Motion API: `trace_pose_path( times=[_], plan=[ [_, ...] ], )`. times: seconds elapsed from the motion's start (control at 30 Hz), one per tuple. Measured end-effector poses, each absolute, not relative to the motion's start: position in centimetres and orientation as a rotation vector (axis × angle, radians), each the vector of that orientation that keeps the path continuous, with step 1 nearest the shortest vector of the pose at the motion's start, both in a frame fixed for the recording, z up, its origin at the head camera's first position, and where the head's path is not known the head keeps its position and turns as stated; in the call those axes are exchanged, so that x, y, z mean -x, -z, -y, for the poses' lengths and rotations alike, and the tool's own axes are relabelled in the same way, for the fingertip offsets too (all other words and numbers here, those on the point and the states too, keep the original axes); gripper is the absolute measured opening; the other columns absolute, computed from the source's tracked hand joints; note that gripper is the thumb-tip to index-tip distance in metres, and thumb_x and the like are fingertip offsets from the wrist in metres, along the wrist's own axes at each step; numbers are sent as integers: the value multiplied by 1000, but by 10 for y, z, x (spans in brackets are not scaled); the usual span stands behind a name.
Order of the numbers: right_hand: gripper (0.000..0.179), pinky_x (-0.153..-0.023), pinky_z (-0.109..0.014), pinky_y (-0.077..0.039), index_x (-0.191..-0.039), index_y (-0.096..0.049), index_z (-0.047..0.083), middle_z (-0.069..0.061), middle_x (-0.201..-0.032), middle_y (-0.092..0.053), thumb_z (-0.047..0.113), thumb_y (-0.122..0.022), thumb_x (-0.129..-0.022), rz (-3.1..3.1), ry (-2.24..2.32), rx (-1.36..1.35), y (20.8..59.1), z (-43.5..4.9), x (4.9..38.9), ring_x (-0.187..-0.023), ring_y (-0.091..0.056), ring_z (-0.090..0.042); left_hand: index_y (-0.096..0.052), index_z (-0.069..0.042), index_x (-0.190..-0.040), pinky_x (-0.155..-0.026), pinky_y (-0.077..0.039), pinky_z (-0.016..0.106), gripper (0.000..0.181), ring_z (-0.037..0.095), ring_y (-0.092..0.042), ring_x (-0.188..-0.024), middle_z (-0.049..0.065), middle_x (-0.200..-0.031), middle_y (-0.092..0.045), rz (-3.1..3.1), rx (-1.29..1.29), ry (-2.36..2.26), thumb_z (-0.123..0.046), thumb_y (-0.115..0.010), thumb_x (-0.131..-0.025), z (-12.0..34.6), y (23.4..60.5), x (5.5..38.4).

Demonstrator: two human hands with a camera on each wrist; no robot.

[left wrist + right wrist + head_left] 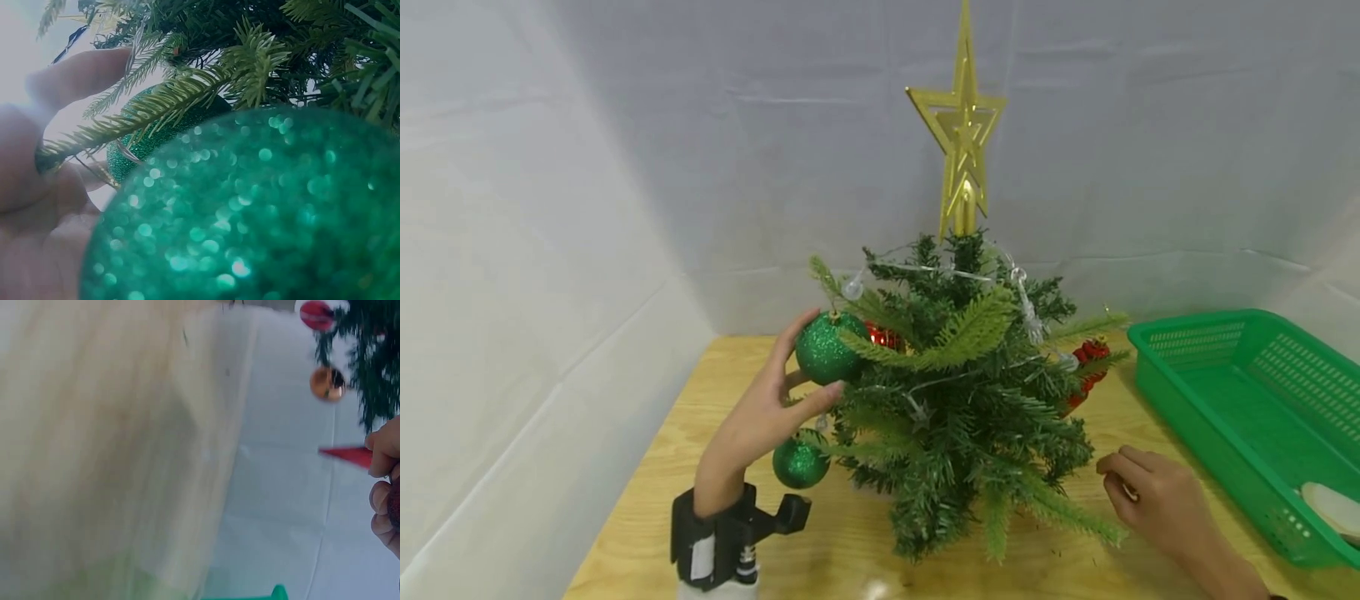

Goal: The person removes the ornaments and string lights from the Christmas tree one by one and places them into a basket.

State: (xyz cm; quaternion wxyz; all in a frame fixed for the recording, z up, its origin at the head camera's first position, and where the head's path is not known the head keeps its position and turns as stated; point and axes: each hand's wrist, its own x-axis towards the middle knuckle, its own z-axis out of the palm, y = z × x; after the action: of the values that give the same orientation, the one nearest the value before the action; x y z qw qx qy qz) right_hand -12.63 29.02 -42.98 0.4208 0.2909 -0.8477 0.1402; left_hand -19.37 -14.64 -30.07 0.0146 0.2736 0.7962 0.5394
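Note:
A green glitter ball ornament point(829, 348) hangs at the upper left of a small Christmas tree point(955, 400). My left hand point(767, 408) holds that ball, thumb below and fingers round its far side. In the left wrist view, the fingers point(81, 75) show around a branch, with part of the held ball point(169, 131) behind it. Lower down hangs a second green glitter ball point(801, 461), large and blurred in the left wrist view. My right hand point(1161, 504) is loosely curled beside the tree's lower right, with nothing visible in it.
A gold star point(964, 133) tops the tree, which carries a clear string light point(1028, 304). A red ornament point(1084, 375) with a pointed lower end hangs on the right. The green basket point(1195, 417) on the right holds a pale oval thing point(1333, 508). Underneath is a wooden table point(647, 517).

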Motion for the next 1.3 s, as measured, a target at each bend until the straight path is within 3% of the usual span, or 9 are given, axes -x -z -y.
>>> trace_pose_path(
  times=[0.3, 0.47, 0.57, 0.63, 0.7, 1.0, 1.3],
  plan=[
    [52, -37, -15, -21, -74, -67, 11, 3, -64, -58, 36, -30, -101, 2185, -219, -548, 416, -328, 137, -46, -36, 3, -10, -40, -153, -87, -53, 48, 83, 53, -33, -131, 7, -161, 5, -2461, -861, -1693, -21, -66, -94, 147, 300, 193],
    [64, -35, -20, -17, -79, -68, 6, -4, -65, -60, 46, -22, -101, 2266, -93, -357, 398, -345, 135, -39, -26, 0, -10, -41, -153, -87, -52, 51, 82, 54, -32, -131, 6, -161, 5, -2477, -857, -1675, -23, -65, -94, 146, 301, 193],
    [42, -34, -23, -17, -85, -67, 1, -9, -65, -60, 32, -44, -101, 2341, -49, -227, 388, -356, 133, -38, -21, -4, -9, -41, -153, -88, -52, 52, 82, 54, -32, -131, 6, -161, 5, -2482, -859, -1668, -24, -64, -95, 147, 301, 193],
    [19, -33, -25, -18, -88, -66, -2, -13, -65, -59, 14, -56, -93, 2372, -36, -144, 382, -362, 132, -37, -23, -7, -9, -41, -153, -87, -52, 52, 82, 54, -32, -131, 6, -161, 5, -2481, -858, -1668, -23, -63, -95, 147, 301, 193],
    [10, -32, -27, -18, -90, -65, -5, -16, -63, -59, 0, -61, -82, 2401, -41, -63, 377, -369, 131, -35, -23, -10, -9, -41, -153, -88, -52, 51, 82, 54, -33, -131, 6, -161, 5, -2480, -867, -1668, -23, -64, -95, 147, 301, 193],
    [20, -38, -28, -15, -89, -59, -13, -6, -42, -36, -3, -42, -86, 2495, -111, 236, 380, -396, 132, -36, -22, -16, -8, -38, -154, -85, -54, 46, 83, 51, -34, -132, 6, -160, 4, -2429, -888, -1698, -21, -63, -95, 147, 302, 193],
    [25, -39, -30, -20, -95, -58, -16, -7, -46, -41, -3, -39, -87, 2638, -173, 401, 389, -405, 123, -39, -32, -21, -7, -38, -154, -87, -53, 49, 82, 53, -34, -131, 4, -161, 7, -2450, -905, -1676, -20, -63, -95, 146, 304, 195]
  ],
)
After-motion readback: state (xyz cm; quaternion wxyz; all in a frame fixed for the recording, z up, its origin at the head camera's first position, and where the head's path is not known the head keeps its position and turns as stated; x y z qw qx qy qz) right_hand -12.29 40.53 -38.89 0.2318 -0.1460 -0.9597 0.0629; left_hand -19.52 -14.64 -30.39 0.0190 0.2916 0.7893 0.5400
